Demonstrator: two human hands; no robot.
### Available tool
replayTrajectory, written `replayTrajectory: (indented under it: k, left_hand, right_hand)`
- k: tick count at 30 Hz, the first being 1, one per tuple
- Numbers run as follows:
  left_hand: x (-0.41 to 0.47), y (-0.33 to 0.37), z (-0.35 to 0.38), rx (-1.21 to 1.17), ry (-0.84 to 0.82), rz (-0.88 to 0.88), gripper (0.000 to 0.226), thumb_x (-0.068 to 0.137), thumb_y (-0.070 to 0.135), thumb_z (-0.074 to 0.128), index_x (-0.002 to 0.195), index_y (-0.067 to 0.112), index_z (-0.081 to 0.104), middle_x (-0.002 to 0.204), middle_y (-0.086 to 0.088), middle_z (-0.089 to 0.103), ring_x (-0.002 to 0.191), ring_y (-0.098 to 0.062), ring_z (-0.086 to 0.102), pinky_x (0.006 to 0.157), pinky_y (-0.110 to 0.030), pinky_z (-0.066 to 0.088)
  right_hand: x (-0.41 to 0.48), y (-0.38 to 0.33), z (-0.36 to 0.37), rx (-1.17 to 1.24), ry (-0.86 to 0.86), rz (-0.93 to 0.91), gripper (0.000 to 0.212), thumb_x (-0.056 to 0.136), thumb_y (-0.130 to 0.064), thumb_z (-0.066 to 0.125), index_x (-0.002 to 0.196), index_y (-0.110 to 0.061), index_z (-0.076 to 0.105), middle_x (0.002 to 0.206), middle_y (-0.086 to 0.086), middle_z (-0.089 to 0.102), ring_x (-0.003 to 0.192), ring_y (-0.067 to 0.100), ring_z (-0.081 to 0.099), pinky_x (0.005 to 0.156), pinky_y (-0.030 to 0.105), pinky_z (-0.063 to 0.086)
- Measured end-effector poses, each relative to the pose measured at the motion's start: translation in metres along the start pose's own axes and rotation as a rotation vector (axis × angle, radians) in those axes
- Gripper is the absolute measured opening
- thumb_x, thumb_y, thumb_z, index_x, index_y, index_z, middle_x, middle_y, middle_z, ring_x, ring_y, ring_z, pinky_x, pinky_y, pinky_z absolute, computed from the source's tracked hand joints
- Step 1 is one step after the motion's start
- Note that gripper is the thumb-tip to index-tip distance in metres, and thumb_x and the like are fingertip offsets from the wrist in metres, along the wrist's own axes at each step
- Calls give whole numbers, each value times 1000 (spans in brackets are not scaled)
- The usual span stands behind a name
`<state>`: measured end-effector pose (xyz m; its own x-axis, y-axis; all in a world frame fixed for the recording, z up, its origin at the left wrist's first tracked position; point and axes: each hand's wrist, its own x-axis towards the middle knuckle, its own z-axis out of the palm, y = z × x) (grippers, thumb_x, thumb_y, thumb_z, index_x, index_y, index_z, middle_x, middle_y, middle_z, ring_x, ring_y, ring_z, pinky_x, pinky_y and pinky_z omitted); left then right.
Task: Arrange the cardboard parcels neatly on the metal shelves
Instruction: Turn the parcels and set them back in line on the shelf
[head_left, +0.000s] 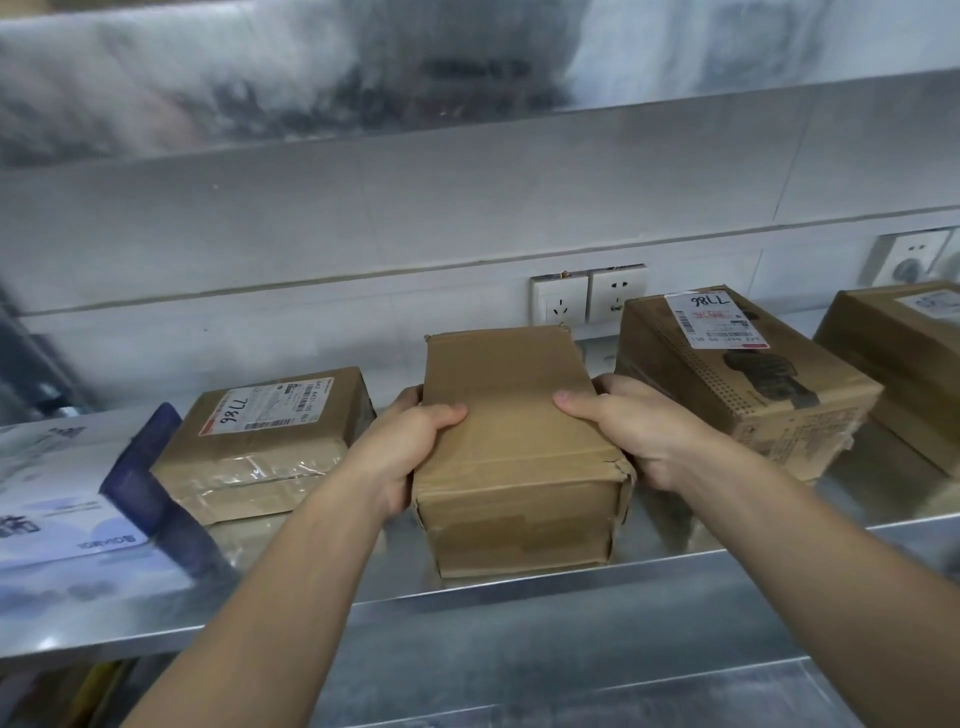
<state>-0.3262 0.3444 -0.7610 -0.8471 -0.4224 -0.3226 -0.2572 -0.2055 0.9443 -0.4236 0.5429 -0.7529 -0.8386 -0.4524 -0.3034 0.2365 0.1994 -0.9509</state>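
Observation:
A plain brown cardboard parcel (514, 447) rests lengthwise on the metal shelf (727, 556), near its front edge. My left hand (410, 447) grips its left side and my right hand (639, 426) grips its right side, thumbs on top. To the left lies a flat taped parcel (265, 441) with a white label. On the right sits a larger printed parcel (737, 374) with a label. Another parcel (904, 358) stands at the far right, cut off by the frame.
A white and blue box (67, 493) lies at the shelf's left end. Two wall sockets (587, 296) sit behind the held parcel, another socket (909, 257) at right. An upper metal shelf (467, 135) hangs overhead.

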Motion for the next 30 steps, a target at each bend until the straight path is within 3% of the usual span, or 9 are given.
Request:
replayTrajectory:
  k: [8,13,16,18,20,22,25,28,30]
  left_hand:
    - [-7,-1,4,-11,28,-7,34,96,18,64,129,17,57,105,-9,74,81,-23,73,55,-29,56]
    - [-16,-2,2,-149,78,-34,33,94,45,62,115,21,71,103,-3,76,104,-26,69,85,-38,53]
    - [-16,-5,-2,-121,160,-53,63,83,56,61,134,21,63,140,-6,61,134,-32,53,114,-51,38]
    - [-18,-5,-4,-107,188,-116,58,94,54,56,140,18,55,140,-12,59,125,-36,57,103,-49,47]
    - [-23,-5,-7,-125,199,-169,44,101,49,51,125,12,57,106,-13,65,82,-29,66,67,-35,54]
    - [-24,-5,-11,-125,147,-174,35,103,42,48,108,8,58,74,-9,60,49,-19,57,44,-24,47]
    - [-27,2,-14,-135,132,-121,22,100,27,50,100,9,62,63,-3,58,47,-15,52,47,-24,45]
    - [-35,12,-13,-201,139,-50,16,94,22,57,101,10,66,73,-3,62,67,-20,55,63,-29,43]
    - [-36,16,-12,-185,136,-35,13,93,22,58,91,12,65,61,2,58,64,-19,49,65,-32,35]
  right_hand:
    - [-1,2,-3,10,-13,-6,33,96,-23,71,121,-3,60,104,12,75,92,25,74,73,32,60]
    - [-1,4,-8,83,-11,5,38,96,-24,71,128,-7,60,109,13,76,99,28,74,83,38,60]
    - [-4,2,-14,113,-15,2,37,99,-20,66,132,-7,58,112,14,74,98,27,73,78,36,59]
    - [-6,3,-18,142,-18,-8,37,101,-17,63,136,-10,54,115,12,71,96,24,72,73,34,58]
    - [-6,6,-24,164,-18,-22,47,101,-17,62,146,-16,47,120,10,68,98,23,70,72,34,57]
    - [-6,9,-30,177,-22,-35,51,102,-19,60,150,-24,44,122,8,66,97,22,70,70,32,57]
    - [-8,12,-33,178,-39,-43,38,105,-18,54,139,-36,53,112,1,70,90,18,72,65,28,57]
    - [-6,20,-28,136,-37,-53,36,107,-17,51,138,-32,61,117,2,74,101,19,71,79,32,55]
    - [-5,23,-22,133,-46,-40,35,107,-20,52,137,-32,62,119,0,75,107,18,67,84,33,50]
